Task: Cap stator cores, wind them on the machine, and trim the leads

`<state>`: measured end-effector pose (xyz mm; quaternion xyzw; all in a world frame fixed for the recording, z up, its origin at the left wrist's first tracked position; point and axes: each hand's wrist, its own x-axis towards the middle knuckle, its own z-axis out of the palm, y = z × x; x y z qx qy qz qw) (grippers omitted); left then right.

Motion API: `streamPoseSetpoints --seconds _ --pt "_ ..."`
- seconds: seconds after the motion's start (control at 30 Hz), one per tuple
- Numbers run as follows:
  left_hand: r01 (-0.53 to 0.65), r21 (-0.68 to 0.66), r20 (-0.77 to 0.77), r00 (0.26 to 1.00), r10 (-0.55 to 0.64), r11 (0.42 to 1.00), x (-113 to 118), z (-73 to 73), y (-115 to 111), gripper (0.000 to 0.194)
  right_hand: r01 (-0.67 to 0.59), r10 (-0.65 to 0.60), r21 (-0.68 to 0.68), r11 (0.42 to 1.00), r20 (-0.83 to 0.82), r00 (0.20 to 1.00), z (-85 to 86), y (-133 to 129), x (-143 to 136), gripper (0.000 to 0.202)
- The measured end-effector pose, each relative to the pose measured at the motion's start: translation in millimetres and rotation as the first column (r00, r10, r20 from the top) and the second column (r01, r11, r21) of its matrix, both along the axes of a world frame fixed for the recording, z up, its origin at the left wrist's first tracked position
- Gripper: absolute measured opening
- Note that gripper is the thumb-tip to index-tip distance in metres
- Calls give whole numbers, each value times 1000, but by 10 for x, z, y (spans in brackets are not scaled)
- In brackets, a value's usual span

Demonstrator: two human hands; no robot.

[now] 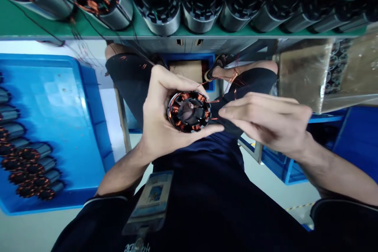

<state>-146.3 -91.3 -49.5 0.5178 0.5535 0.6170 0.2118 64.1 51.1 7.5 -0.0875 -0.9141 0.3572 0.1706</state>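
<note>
Left hand (161, 116) cups a wound stator (189, 111), right hand (265, 124) pinches its copper wire (228, 86)
Left fingers curl over the top of the stator, thumb under its lower edge, firm grasp, bore facing the camera with copper coils around the inside. Right fingertips (222, 113) closed together just beside the stator's right rim, pinching thin wire leads; loose strands loop up and right from there. Stator held mid-air in front of the torso, above the lap, centre of view. ID badge (152, 201) hangs on the dark shirt below. Blue tray (88, 126) to the left holds a row of wound stators (28, 169). Green shelf (118, 31) along the top carries a row of larger metal stator cores (165, 12). Cardboard box (307, 73) on the right, blue bins (360, 138) below it
</note>
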Motion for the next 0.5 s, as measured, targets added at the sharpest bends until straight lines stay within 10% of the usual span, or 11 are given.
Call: streamPoseSetpoints --seconds 0.2,0.37,0.5 --pt "-115 173 -27 992 122 978 62 -340 58 48 23 -22 -9 1000 88 996 -288 167 80 15" --pt "-120 94 -197 971 137 988 17 -309 -30 50 273 -284 109 956 107 953 301 70 66 38" --pt "16 79 -178 984 -2 997 75 -145 -9 43 58 -82 127 990 186 979 549 -14 -70 40"
